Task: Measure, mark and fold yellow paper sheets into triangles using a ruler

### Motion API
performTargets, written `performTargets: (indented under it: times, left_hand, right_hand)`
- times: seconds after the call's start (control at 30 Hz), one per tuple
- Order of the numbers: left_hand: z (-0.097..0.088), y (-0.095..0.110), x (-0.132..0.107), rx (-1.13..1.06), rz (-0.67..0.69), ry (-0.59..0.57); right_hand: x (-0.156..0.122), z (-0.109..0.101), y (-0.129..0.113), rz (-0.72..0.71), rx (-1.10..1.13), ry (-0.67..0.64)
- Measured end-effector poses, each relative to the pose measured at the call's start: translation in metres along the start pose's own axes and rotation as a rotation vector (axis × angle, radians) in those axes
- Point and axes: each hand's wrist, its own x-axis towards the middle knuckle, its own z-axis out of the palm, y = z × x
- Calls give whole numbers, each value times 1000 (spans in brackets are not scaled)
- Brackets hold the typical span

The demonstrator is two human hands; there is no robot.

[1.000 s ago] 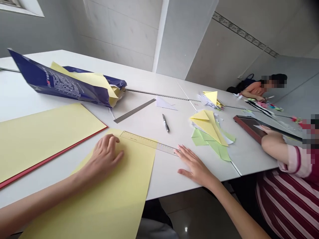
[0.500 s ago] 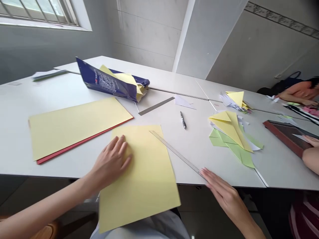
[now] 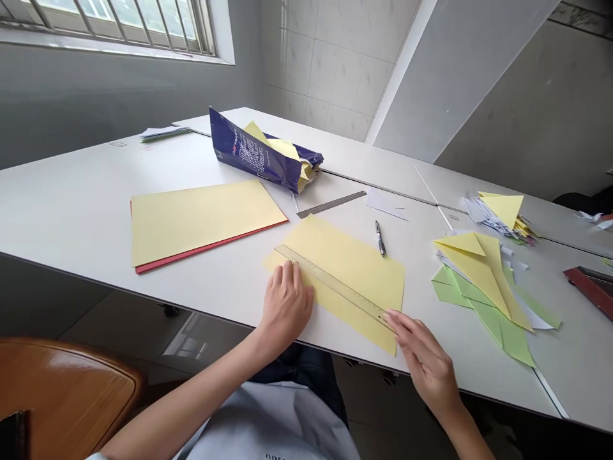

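Window: a barred window (image 3: 119,25) is high in the wall, far beyond the yellow sheet and to the left
Counter: a white counter (image 3: 96,191) carries all the things, and the yellow sheet lies near its front edge
Chair: a wooden chair (image 3: 57,396) stands below the counter, to the left of the yellow sheet
Stack: a stack of yellow paper (image 3: 205,217) on a red board lies just left of the yellow sheet, not touching it
Folded papers: yellow and green folded papers (image 3: 479,281) lie to the right of the yellow sheet, well apart from it
Bag: a dark blue plastic bag (image 3: 253,156) with yellow paper inside lies on its side beyond the yellow sheet
Yellow sheet: the yellow sheet (image 3: 368,275) lies flat and at a slant on the counter, under the ruler
Ruler: a long ruler (image 3: 335,287) lies flat across the yellow sheet, from corner area to corner area
Left grip: the left grip (image 3: 286,305) is not closed; its fingers press down on the ruler near one end, and this seems a good way to stop sliding
Right grip: the right grip (image 3: 421,351) is open; its fingertips touch the other end, so a light, even touch seems best here
Pen: a black pen (image 3: 380,237) lies just beyond the yellow sheet
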Motion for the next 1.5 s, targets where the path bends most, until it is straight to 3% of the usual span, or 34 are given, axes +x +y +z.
performTargets:
  times: [0.2, 0.47, 0.67, 0.93, 1.13, 1.23, 1.5]
  left_hand:
    - [-12, -22, -14, -101, -40, 50]
    - [-14, -26, -18, -99, -18, 48]
    - [-10, -31, -20, -27, -4, -13]
    - [-17, -48, -6, -210, 130, -110]
    - [-28, -44, -9, -264, -140, -65]
    - [-29, -43, -11, -246, -197, -47]
    - [-20, -51, -10, -136, -14, -48]
  right_hand:
    - [6, 5, 3, -77, -16, -172]
    - [25, -3, 4, -87, -81, -358]
    - [26, -5, 17, -43, -57, -348]
    - [29, -4, 29, -27, -35, -352]
    - [21, -2, 24, -104, -68, -319]
    - [24, -3, 19, -138, -73, -335]
    - [34, -2, 16, -197, -70, -395]
